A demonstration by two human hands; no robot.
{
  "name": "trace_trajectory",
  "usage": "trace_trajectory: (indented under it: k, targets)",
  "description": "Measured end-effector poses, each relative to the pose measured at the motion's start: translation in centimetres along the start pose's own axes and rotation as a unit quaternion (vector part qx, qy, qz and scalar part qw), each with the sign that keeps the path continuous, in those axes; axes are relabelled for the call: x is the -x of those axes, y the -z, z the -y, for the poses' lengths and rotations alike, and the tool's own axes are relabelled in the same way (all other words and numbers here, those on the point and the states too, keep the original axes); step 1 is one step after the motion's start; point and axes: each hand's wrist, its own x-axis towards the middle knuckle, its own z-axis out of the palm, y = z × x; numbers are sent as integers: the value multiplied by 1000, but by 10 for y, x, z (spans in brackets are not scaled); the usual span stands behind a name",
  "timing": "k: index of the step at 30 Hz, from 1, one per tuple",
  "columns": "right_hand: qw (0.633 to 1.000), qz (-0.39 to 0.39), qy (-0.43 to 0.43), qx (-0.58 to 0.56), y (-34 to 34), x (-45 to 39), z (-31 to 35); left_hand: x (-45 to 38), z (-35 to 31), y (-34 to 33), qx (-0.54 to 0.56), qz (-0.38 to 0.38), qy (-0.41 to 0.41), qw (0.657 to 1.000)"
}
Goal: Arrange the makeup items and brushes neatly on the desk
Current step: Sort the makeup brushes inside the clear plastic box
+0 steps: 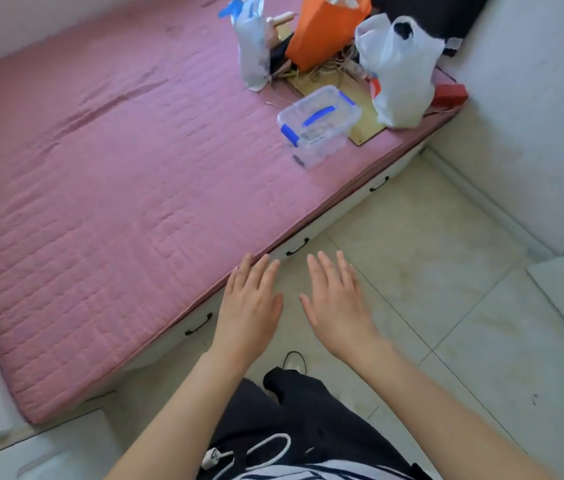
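Clear plastic box (pixel 318 124), contents unclear, on pink mattress (pixel 117 188); left hand (pixel 249 306) and right hand (pixel 337 306) flat, empty

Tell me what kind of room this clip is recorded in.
Most likely a bedroom in a home: a low bed with a pink quilted mattress pad, white drawers under it, a tiled floor, and bags and a clear storage box piled at its far corner. No desk shows.

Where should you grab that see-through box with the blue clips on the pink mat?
Probably by the blue handle lying flat across the lid of the clear plastic box. Come from above and hook fingers under it, since the box sits upright with its lid shut and nothing on top. Both the left hand and right hand are open and hold nothing, so either could reach for it.
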Motion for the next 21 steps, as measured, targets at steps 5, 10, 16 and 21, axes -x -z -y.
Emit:
trace_trajectory:
  k: [5,10,16,21]
  targets:
    - [996,-10,-84,-30,15,2,-62,-54,-48,-11,-14,21,-59,998]
    - [986,-36,-150,-62,28,-8,-107,-106,-77,-12,-17,42,-98,994]
    - [973,-64,-197,-97,46,-46,-153,-174,-99,-13,-7,19,-119,993]
    - [972,-49,-218,-73,67,-107,-197,-248,-113,-12,6,31,-122,992]
